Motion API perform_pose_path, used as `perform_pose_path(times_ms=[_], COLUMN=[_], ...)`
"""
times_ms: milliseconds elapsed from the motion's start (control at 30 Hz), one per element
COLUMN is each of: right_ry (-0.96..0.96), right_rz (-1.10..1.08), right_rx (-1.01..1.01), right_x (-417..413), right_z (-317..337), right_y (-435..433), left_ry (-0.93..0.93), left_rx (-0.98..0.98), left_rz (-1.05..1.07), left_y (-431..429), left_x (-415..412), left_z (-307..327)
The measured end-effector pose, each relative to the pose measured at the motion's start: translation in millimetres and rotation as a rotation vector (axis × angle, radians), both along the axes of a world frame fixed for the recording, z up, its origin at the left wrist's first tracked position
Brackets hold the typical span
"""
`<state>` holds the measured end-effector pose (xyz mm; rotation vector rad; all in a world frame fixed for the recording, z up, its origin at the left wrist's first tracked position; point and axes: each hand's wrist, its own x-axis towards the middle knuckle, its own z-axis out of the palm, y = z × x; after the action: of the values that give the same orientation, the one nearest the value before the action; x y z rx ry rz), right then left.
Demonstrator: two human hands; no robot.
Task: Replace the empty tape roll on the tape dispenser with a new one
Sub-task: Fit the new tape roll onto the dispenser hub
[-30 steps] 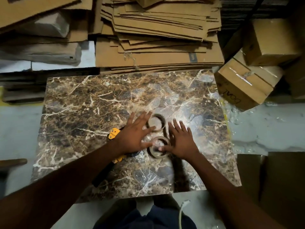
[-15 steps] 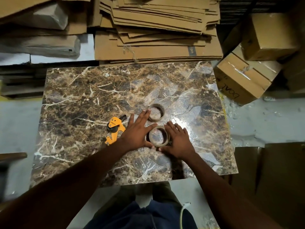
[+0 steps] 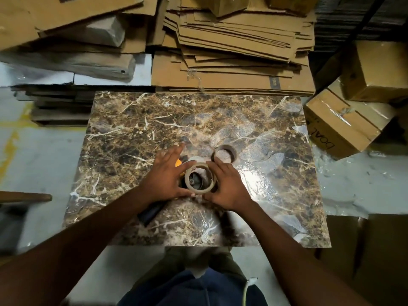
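tape roll sits over the dispenser hub on the table, pinched by left hand and right hand; probably light, stiff, best gripped by its outer rim.

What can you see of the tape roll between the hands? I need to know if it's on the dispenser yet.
The tape roll is a tan ring with a wide open centre, held flat between the left hand and the right hand above the marble tabletop. Through its hole a dark hub of the dispenser shows, so it sits over the hub; whether it is fully seated cannot be told.
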<state>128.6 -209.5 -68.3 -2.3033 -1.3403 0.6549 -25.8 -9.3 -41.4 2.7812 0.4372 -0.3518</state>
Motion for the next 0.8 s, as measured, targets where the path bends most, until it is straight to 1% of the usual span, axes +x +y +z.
perform_pose_path(times_ms=[133, 233, 567, 800], right_ry=[0.017, -0.013, -0.046, -0.019], right_rz=[0.052, 0.088, 0.099, 0.108], right_rx=[-0.023, -0.032, -0.119, -0.12], right_x=[-10.5, -13.5, -15.0, -11.8], right_z=[-3.8, -11.3, -12.3, -17.4], right_y=[17.0, 20.9, 27.2, 21.0], left_ry=[0.016, 0.021, 0.07, 0.061], left_rx=[-0.025, -0.028, 0.007, -0.08], left_rz=[0.054, 0.081, 0.09, 0.064], left_y=[7.2, 7.2, 5.9, 9.1], left_x=[-20.3, -27.8, -29.5, -31.9], left_z=[-5.2, -11.6, -21.3, -21.6])
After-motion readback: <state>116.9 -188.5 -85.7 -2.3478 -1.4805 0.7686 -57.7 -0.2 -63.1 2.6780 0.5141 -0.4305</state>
